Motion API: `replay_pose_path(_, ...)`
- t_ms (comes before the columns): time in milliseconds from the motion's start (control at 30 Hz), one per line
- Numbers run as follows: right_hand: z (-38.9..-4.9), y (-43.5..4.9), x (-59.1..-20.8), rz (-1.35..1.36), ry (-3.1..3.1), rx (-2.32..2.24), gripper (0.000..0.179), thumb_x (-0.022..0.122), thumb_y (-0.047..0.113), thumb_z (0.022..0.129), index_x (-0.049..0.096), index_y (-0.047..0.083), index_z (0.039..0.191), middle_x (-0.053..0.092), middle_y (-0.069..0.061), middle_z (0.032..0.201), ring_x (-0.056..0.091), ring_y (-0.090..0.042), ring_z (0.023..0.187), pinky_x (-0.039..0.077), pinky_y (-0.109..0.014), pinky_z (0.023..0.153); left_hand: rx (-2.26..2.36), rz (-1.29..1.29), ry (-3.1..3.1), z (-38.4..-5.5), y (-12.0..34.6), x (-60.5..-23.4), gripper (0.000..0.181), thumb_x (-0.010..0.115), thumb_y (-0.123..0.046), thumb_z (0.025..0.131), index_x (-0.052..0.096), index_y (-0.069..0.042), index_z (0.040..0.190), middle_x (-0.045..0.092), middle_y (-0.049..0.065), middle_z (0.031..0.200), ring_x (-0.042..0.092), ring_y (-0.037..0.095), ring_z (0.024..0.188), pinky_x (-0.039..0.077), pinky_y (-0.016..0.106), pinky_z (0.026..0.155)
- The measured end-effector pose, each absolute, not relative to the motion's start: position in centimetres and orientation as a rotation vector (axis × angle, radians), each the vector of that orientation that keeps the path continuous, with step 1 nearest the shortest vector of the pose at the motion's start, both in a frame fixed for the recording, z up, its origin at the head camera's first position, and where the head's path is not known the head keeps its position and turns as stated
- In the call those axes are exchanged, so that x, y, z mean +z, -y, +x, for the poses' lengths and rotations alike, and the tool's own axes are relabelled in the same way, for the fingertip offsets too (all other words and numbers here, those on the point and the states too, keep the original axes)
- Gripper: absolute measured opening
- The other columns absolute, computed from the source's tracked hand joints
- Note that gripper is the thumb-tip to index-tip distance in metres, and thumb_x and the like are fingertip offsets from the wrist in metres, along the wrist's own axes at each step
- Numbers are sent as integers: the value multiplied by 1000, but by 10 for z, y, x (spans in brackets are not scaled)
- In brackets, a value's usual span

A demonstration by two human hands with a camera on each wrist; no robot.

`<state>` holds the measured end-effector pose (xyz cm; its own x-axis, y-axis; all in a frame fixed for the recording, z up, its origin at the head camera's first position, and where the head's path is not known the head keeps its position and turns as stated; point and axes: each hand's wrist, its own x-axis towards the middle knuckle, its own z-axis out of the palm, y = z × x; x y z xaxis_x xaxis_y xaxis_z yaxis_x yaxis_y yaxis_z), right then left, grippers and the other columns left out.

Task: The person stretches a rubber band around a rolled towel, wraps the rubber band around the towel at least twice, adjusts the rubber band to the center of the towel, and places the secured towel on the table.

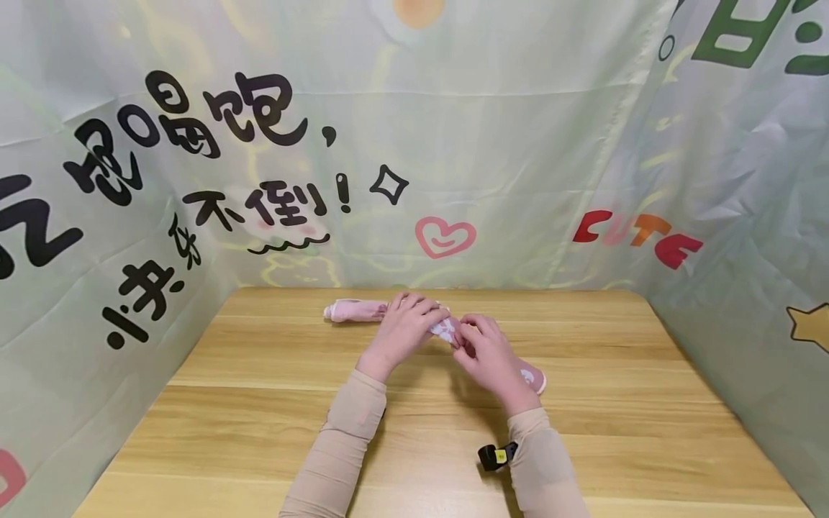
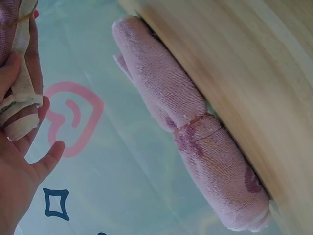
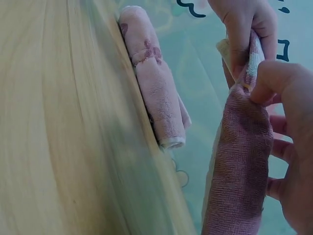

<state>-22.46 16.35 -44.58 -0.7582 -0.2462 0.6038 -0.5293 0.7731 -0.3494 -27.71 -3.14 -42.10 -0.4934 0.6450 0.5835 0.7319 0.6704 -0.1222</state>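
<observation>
Both hands hold a rolled dark pink towel [image 3: 239, 156] with white patches, raised above the table. Its middle is drawn narrow by a thin orange band [image 3: 246, 86]. My left hand [image 1: 409, 325] grips one half of the roll; the left wrist view shows its white-edged end [image 2: 23, 125] in those fingers. Right at the narrow middle, my right hand [image 1: 487, 354] pinches the towel by the band with thumb and forefinger, its other fingers alongside the roll. Behind the left hand lies a second, lighter pink rolled towel [image 1: 356, 311], cinched around its middle by a thin band [image 2: 195, 120].
The wooden table [image 1: 259, 432] meets printed cloth walls [image 1: 518, 180] at the back and sides. A small black object with a yellow label [image 1: 497, 456] shows beside the right forearm.
</observation>
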Motion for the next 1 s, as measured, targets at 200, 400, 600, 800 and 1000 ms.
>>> replay_pose_path(200,-227,-169,-448,648,2410,679,18,63,14,73,45,16,70,61,-8,108,55,-31,101,46,-46,77,-225,-1016,2393,-280,37,-418,36,74,-26,85,68,-25,121,70,-4,117,60,21,111,43,46,103)
replay_pose_path(400,-227,-179,-449,631,2417,740,13,64,14,74,51,16,75,61,-7,107,54,-31,103,47,-48,84,-279,-980,2502,-283,44,-416,36,71,-26,88,66,-24,124,68,-3,120,58,21,115,40,46,107)
replay_pose_path(600,-226,-184,-450,528,2477,929,27,70,14,77,64,13,104,61,-10,119,57,-32,112,49,-54,96,-316,-928,2539,-281,49,-414,32,67,-27,91,66,-20,123,68,1,119,60,24,114,43,49,104)
replay_pose_path(800,-227,-184,-448,475,2526,1001,51,77,14,78,55,7,123,61,-15,119,60,-33,111,49,-52,97,-351,-938,2604,-281,50,-412,35,66,-27,92,64,-19,127,67,2,123,59,26,117,44,49,104)
replay_pose_path(1000,-229,-184,-451,417,2610,923,52,79,18,79,54,6,123,65,-15,116,63,-29,101,52,-46,88,-427,-948,2678,-281,46,-409,38,67,-28,91,63,-20,128,66,3,127,58,28,120,45,51,101)
